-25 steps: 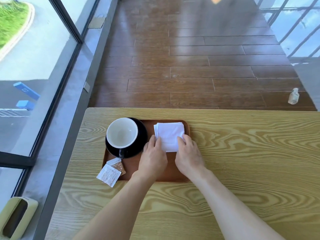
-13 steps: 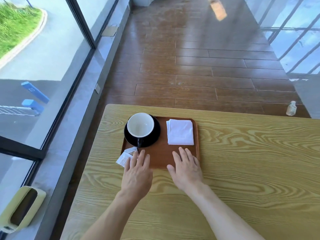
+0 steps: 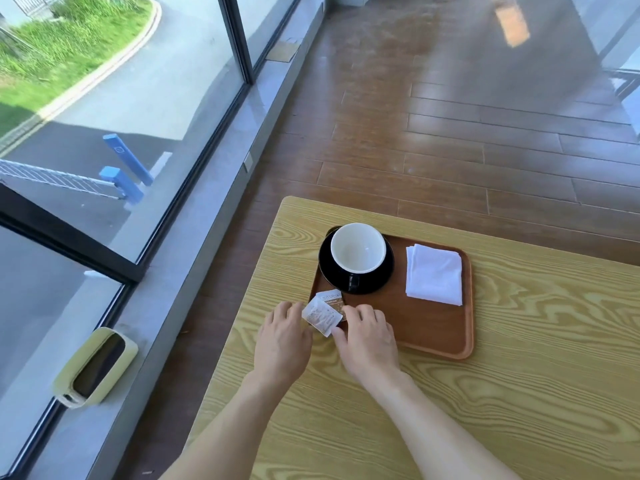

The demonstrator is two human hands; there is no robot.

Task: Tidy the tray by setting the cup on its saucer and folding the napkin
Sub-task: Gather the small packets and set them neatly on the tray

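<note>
A brown wooden tray (image 3: 429,327) lies on the table. At its far left a cup (image 3: 358,248), white inside and black outside, stands upright on a black saucer (image 3: 381,282). A folded white napkin (image 3: 434,274) lies flat at the tray's far right. Two small paper packets (image 3: 322,314) lie over the tray's near left rim. My left hand (image 3: 282,342) touches the white packet from the left, fingers curled at its edge. My right hand (image 3: 369,336) touches it from the right, resting on the tray's near left corner. Whether either hand grips the packet is unclear.
The light wood-grain table (image 3: 519,393) has its left edge beside a grey window sill (image 3: 194,271) and large glass panes. A pale green holder (image 3: 95,368) lies on the sill. Brown plank floor (image 3: 450,133) stretches beyond the table's far edge.
Both hands left the folded napkin, drew back to the tray's near edge, then moved left to the packets. The camera view swung toward the left.
</note>
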